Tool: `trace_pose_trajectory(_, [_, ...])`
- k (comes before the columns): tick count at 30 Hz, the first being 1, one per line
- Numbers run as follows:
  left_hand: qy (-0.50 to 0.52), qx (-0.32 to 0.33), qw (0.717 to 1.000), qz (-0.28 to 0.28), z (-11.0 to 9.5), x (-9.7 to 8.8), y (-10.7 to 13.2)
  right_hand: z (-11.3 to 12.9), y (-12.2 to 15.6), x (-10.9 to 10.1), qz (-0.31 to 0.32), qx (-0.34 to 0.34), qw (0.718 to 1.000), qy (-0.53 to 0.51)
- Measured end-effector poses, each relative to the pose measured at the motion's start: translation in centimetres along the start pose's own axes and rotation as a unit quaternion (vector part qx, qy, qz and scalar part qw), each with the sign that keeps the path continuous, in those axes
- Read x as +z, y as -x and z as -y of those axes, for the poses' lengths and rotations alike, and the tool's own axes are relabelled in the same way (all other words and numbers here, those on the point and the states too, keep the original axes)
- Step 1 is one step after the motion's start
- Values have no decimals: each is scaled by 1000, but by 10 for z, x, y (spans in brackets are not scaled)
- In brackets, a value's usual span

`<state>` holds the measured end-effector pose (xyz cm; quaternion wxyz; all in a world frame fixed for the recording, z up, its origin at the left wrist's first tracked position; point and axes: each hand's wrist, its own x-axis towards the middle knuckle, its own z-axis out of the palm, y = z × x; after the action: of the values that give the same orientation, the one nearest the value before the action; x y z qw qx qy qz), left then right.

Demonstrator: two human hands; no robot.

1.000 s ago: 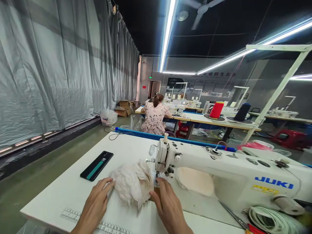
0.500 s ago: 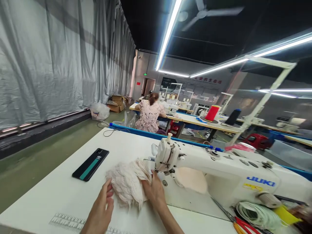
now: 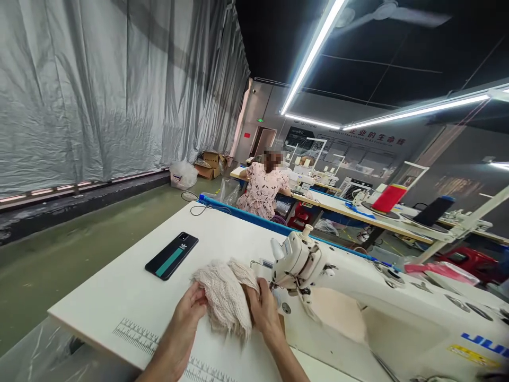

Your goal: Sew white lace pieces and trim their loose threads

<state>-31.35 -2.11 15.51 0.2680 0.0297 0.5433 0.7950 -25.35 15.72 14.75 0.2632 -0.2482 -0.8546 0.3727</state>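
Observation:
A bundle of cream, textured fabric with a fringed lower edge (image 3: 226,297) lies on the white table just left of the sewing machine's needle area. My left hand (image 3: 186,313) is closed at the fabric's left edge, thumb and fingers pinching it. On the other side, my right hand (image 3: 268,313) grips the fabric's right part with bent fingers, close to the machine head (image 3: 296,260). Part of the right fingers is hidden behind the cloth. Under the machine arm rests a pale peach piece of material (image 3: 338,313).
A dark phone with a green stripe (image 3: 172,255) lies left of the fabric. Ruler markings (image 3: 137,335) run along the table's front edge. Beyond a blue edge strip (image 3: 246,214), a person in a patterned pink top (image 3: 264,185) sits at another table. Red (image 3: 389,198) and black thread cones (image 3: 433,210) stand there.
The view has swung left, so the table and machine sit further right in the picture. My left fingers have closed more on the fabric's edge. My right hand stays at its right side.

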Motion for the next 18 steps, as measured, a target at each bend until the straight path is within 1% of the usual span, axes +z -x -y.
trace_pose_trajectory(2, [-24, 26, 999, 17, -2, 2, -3, 6, 2, 0, 18, -1, 1000, -24])
trace_pose_trajectory(5, [-87, 64, 991, 74, -12, 10, -11, 17, 6, -2, 36, 4, 998, -58])
trace_pose_trajectory(7, [-136, 84, 981, 115, -21, 17, -18, 25, 11, -4, 62, 27, 993, -96])
trace_pose_trajectory(9, [-179, 95, 967, 153, -28, 24, -26, 32, 14, -7, 94, 67, 981, -154])
trace_pose_trajectory(11, [-218, 100, 950, 200, -33, 29, -33, 35, 17, -9, 121, 123, 962, -214])
trace_pose_trajectory(13, [-247, 101, 930, 251, -35, 33, -40, 33, 18, -9, 132, 185, 942, -248])
trace_pose_trajectory(14, [-261, 102, 919, 276, -36, 35, -43, 31, 19, -8, 135, 204, 934, -262])
trace_pose_trajectory(15, [-275, 102, 907, 301, -37, 36, -45, 27, 20, -6, 135, 208, 928, -278])
trace_pose_trajectory(18, [-319, 106, 869, 362, -42, 40, -46, 16, 25, 1, 130, 174, 907, -360])
